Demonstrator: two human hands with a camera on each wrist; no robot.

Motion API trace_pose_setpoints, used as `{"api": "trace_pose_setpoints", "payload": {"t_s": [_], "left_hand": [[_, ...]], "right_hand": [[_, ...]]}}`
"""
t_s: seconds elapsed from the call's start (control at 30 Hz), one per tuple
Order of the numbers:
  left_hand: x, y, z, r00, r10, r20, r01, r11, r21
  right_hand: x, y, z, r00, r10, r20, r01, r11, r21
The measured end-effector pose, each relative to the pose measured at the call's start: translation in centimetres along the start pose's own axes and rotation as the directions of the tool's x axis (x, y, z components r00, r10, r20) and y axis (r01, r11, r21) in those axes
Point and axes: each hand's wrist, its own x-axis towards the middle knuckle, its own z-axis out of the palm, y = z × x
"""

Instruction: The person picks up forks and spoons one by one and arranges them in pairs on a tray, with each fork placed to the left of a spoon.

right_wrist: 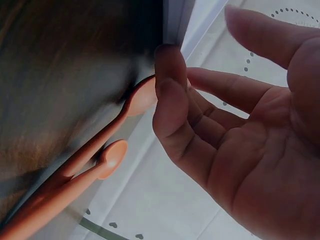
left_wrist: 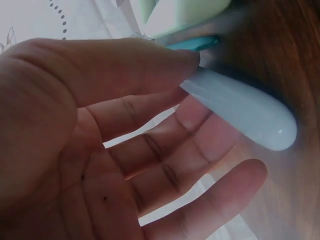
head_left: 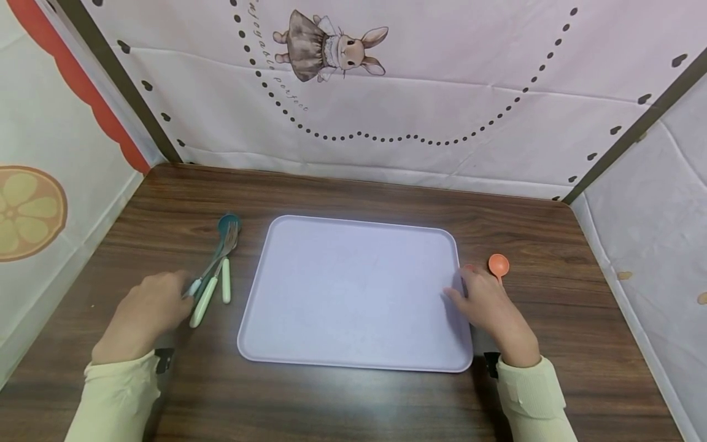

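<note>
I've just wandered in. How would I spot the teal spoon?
On the brown wooden table, find the big lavender tray. Just beyond its left edge, the teal spoon lies with its bowl at the far end. Its rounded teal bowl sets it apart from the neighbouring fork, which has metal tines.

Left grip [head_left: 146, 313] pinches, thumb [left_wrist: 135, 70] opposing fingers [left_wrist: 216, 139]; right grip [head_left: 488, 304] loose, fingers [right_wrist: 172, 117] bent.
</note>
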Motion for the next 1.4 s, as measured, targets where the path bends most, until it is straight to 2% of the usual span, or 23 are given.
{"api": "trace_pose_setpoints", "payload": {"t_s": [0.2, 0.5, 0.87, 1.07, 1.27, 1.4], "left_hand": [[0.1, 0.0, 0.2, 1.0, -0.011, 0.018, 0.011, 1.0, 0.005], [0.0, 0.4, 0.1, 1.0, -0.005, -0.028, 0.005, 1.0, -0.001], [-0.2, 1.2, -0.4, 0.999, -0.001, -0.053, -0.001, 0.999, -0.051], [0.1, 1.7, 0.0, 0.997, 0.014, -0.081, -0.018, 0.999, -0.049], [0.2, 2.5, 0.3, 0.991, 0.062, -0.115, -0.069, 0.996, -0.057], [0.3, 3.1, 0.5, 0.993, 0.052, -0.101, -0.059, 0.996, -0.064]], "right_hand": [[0.1, 0.3, 0.2, 1.0, -0.025, -0.005, 0.025, 1.0, -0.009], [0.0, 0.4, 0.3, 0.999, -0.044, -0.025, 0.044, 0.999, -0.012], [0.2, 0.5, 0.3, 0.999, -0.024, 0.027, 0.024, 1.0, -0.015], [0.2, 0.6, 0.3, 0.999, -0.016, 0.045, 0.017, 1.0, -0.014], [0.2, 0.7, 0.3, 0.998, -0.011, 0.057, 0.013, 1.0, -0.023], [0.2, 0.7, 0.3, 0.998, -0.005, 0.063, 0.006, 1.0, -0.028]]}}
